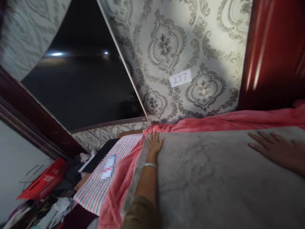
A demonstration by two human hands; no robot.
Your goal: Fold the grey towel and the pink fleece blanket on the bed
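A grey plush blanket [202, 178] is spread flat over a pink blanket [121, 178], whose edges show along the back and the left side. My left hand [154, 143] lies flat near the grey blanket's back left corner, fingers stretched out and apart. A silvery bangle [150, 165] circles that wrist. My right hand [276, 148] is over the grey blanket at the right, fingers spread, slightly blurred; whether it presses on the cloth I cannot tell. Neither hand holds anything.
A striped cloth [92, 194] lies left of the blankets. Beyond it are a red bag [45, 178] and a heap of clothes [57, 208]. A large black screen [88, 82] hangs on the patterned wall [166, 44], beside a paper marked 277 [180, 78]. Dark red wood [278, 54] stands at the right.
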